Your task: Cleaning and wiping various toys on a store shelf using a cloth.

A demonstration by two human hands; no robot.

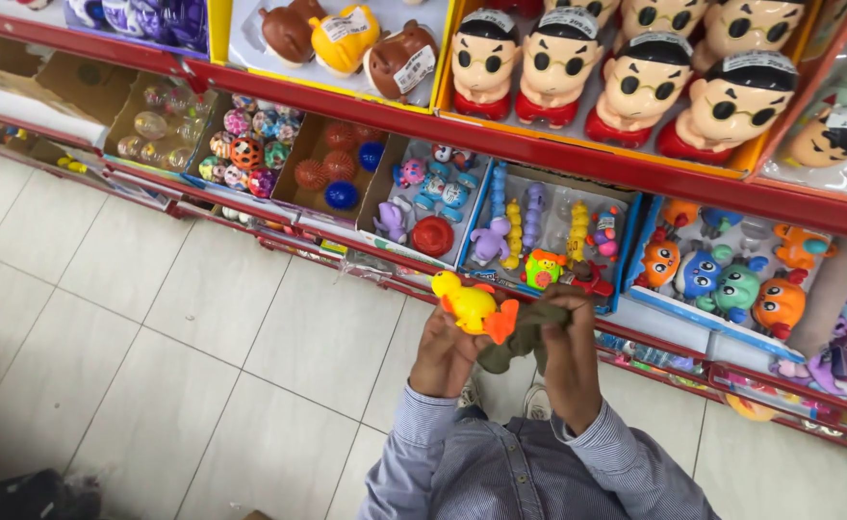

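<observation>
My left hand [446, 351] grips a yellow toy duck [469, 305] with orange feet, held up in front of the lower toy shelf. My right hand [570, 332] is closed on an olive-green cloth [522, 332] that is pressed against the duck's orange side. Both hands meet just below a cardboard tray [624, 252] of small colourful toys. My blue striped shirt sleeves show below the hands.
Red shelving [539, 154] runs across the top, carrying boxes of balls [250, 144], round-headed figures with glasses [635, 82] and orange and blue toy animals [731, 274]. Pale floor tiles [154, 337] spread to the left. A dark object [29, 496] lies at bottom left.
</observation>
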